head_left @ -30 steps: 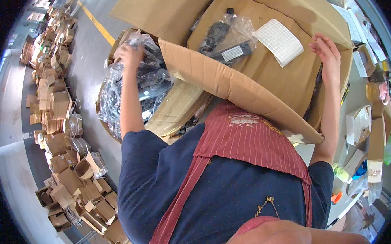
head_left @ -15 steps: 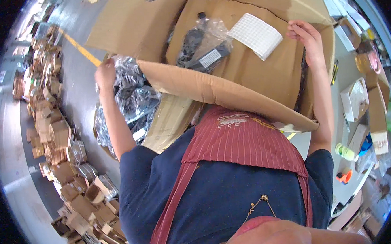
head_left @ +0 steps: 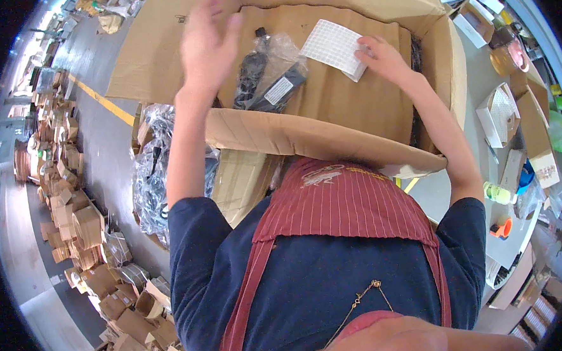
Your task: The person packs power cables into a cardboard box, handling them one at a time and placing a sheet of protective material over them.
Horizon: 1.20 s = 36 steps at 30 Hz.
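A large cardboard box (head_left: 329, 128) stands open in front of me. On the brown cardboard sheet (head_left: 334, 96) inside it lies a clear plastic bag (head_left: 287, 52) holding a black power adapter (head_left: 281, 89) and a coiled black cable (head_left: 251, 71). A white sheet of small square labels (head_left: 331, 44) lies to the right of the bag. My right hand (head_left: 383, 59) pinches the right edge of the label sheet between thumb and fingers. My left hand (head_left: 209, 49), a little blurred, is over the box's left flap with the thumb apart from the fingers and nothing in it.
Left of the box is a heap of plastic-wrapped items (head_left: 151, 182). Piled cardboard boxes (head_left: 86, 217) line the floor further left, past a yellow floor line (head_left: 105, 102). The right-hand table holds a small white box (head_left: 499, 116), a green bottle (head_left: 499, 193) and an orange tape roll (head_left: 501, 229).
My left hand has left the plastic-wrapped heap and moved up and right over the box flap. My right hand has moved left from the box's right side and taken the label sheet's edge.
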{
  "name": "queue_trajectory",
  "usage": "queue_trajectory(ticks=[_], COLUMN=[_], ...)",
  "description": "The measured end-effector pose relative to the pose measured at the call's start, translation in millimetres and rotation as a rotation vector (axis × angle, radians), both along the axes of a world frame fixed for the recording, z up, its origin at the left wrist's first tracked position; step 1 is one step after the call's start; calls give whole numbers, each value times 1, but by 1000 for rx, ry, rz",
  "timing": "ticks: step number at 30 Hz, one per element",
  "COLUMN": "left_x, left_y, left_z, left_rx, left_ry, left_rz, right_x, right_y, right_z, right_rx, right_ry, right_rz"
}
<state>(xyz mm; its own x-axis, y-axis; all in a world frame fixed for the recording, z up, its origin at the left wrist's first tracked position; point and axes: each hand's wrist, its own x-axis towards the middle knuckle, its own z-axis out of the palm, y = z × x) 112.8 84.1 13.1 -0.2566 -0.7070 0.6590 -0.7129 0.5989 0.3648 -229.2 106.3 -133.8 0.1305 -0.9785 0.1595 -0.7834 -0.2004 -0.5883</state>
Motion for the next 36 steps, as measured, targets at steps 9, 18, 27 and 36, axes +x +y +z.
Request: queue_trajectory(ticks=[9,18,27,36], left_x=[-99,-97,-96,-83], left_y=[-76,-97,-95,-93], left_z=[-56,-114,-109,-93], left_rx=[238,341,414,583], left_ry=[-375,-486,-773,-963], left_rz=[-239,-285,-275,-261], right_x=[3,13,-3,-5], right_y=[9,14,2,3], right_z=[-3,6,13,19], right_rx=[18,-65,-79,-112], right_ry=[344,384,180,26], right_rz=[113,194,54,16])
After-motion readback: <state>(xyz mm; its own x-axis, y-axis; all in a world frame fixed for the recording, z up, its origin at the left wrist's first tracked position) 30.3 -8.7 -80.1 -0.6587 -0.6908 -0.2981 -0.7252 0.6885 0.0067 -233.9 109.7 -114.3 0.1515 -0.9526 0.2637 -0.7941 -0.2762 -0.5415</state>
